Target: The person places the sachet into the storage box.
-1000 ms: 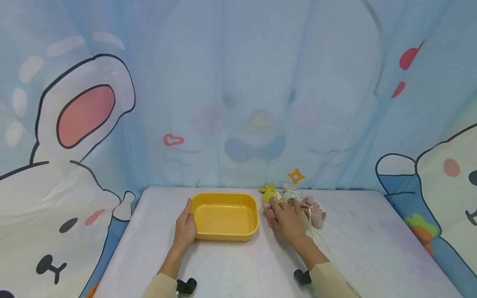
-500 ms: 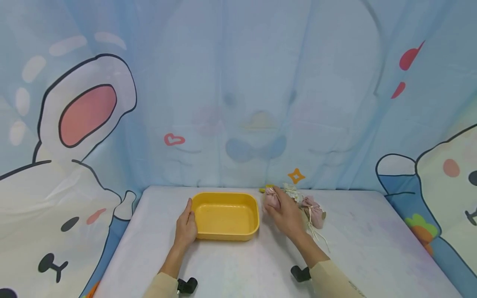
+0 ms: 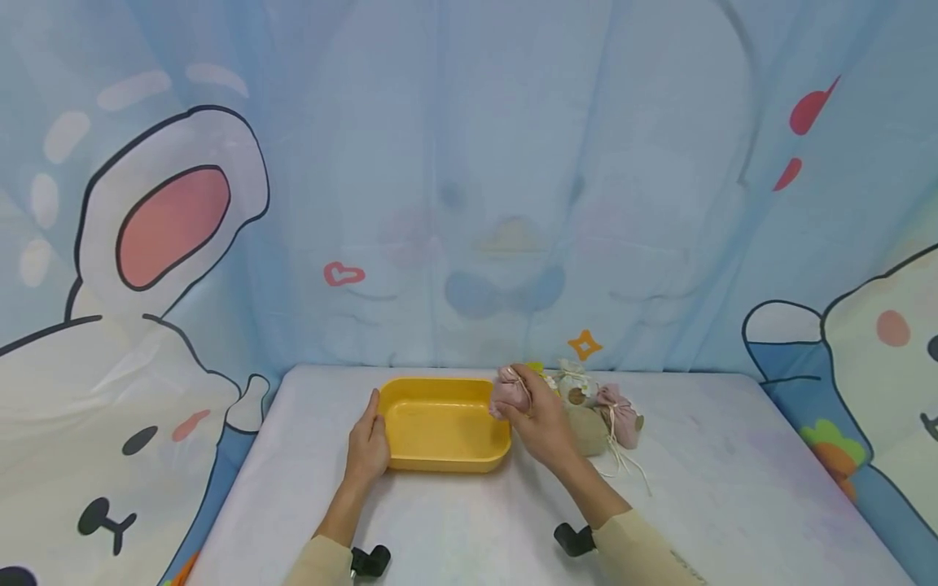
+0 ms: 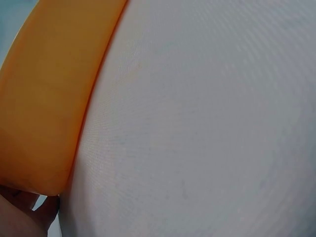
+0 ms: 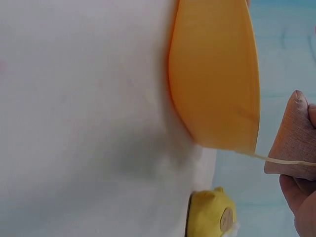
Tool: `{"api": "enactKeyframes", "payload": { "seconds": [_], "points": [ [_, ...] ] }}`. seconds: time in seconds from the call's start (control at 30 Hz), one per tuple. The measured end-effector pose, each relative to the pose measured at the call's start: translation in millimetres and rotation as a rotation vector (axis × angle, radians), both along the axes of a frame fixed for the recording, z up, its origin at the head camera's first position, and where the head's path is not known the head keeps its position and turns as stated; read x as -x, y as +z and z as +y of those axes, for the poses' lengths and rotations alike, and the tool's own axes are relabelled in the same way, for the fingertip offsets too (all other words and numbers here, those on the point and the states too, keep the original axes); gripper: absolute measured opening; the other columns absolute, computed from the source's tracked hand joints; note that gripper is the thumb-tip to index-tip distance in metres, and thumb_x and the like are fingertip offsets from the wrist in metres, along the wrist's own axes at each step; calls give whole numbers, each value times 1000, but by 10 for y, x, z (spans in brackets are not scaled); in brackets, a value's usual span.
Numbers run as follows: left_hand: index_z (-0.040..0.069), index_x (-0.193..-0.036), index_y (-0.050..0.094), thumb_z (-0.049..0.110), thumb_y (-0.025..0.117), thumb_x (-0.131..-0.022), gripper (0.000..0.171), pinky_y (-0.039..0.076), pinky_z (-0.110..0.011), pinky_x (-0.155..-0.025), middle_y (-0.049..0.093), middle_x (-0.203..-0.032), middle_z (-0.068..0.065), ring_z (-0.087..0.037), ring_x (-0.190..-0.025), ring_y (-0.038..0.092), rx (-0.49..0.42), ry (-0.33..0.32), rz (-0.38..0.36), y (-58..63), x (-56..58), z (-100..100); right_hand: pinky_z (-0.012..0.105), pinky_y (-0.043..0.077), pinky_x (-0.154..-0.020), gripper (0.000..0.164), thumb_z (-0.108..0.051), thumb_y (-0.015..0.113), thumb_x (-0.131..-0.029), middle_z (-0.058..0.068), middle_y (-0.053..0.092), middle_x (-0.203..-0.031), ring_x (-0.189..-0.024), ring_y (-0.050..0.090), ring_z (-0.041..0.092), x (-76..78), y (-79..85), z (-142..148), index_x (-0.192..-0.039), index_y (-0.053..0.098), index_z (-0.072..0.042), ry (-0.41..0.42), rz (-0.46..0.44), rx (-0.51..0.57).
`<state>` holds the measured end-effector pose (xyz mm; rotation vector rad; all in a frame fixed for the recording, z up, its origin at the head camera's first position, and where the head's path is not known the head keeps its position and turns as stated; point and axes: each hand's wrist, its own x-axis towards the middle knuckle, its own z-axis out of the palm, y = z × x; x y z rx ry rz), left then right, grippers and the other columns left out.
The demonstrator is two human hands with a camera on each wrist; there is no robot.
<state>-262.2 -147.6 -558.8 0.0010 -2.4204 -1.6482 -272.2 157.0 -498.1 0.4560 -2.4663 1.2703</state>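
Hovering above the right rim of the yellow tray (image 3: 440,466): pink pouch (image 3: 509,392), pinched in the right hand (image 3: 543,423), shifted leftward since half a second ago. Left hand (image 3: 368,443) unmoved, holding the tray's left end. Other pouches (image 3: 588,430) bunched near the worktop's (image 3: 718,464) back edge.

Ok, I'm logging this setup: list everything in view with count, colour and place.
Shallow rectangular tray: 1, yellow, centre
Held cloth pouch: 1, pink, in right hand
Obscured cloth pouch: 1, yellow, behind right hand
Patterned cloth pouch: 1, white, back right
Rounded cloth pouch: 1, khaki, beside right hand
Corded cloth pouch: 1, pink, rightmost
Tablecloth: 1, whitish, underneath
Printed curtain: 1, blue, background
Wrist devices: 2, black, at wrists
Sleeves: 2, beige, forearms
Left hand: 1, on tray's left end
Right hand: 1, near tray's right end
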Motion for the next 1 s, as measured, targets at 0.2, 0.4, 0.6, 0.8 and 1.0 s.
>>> {"api": "enactKeyframes", "payload": {
  "seconds": [0.2,0.4,0.6,0.8,1.0],
  "points": [
    [0,-163,26,9,32,-112,52,22,-54,-130,27,-170,-17,-36,-158,25,7,5,6,-8,0,3,52,56,-105,62,-16,80,-93,8,63,-143,-132,61,31,-9,49,-126,-149,53,-11,37,12,-11],
    [-1,-163,27,8,33,-111,52,23,-55,-129,28,-169,-17,-37,-157,26,6,11,14,-8,2,11,51,55,-107,63,-12,80,-92,7,62,-145,-134,59,30,-30,37,-296,-149,53,-11,72,22,27],
    [0,-163,27,10,34,-112,53,22,-53,-130,28,-170,-15,-34,-158,26,1,11,8,3,7,6,46,51,-113,61,-8,80,-91,7,61,-144,-139,56,27,-46,-25,-482,-146,54,-11,109,-25,82],
    [0,-163,27,10,34,-111,53,23,-54,-130,29,-170,-16,-35,-157,27,17,13,8,-17,11,-1,42,49,-115,60,-6,80,-90,5,62,-144,-142,54,23,-27,-54,-606,-144,55,-13,91,-66,72],
    [-2,-162,28,9,35,-111,53,24,-56,-129,30,-168,-18,-38,-156,28,27,22,17,-20,12,4,41,47,-116,59,-7,81,-90,4,63,-143,-141,55,22,24,-97,-666,-142,56,-14,63,-64,46]
  ]
}}
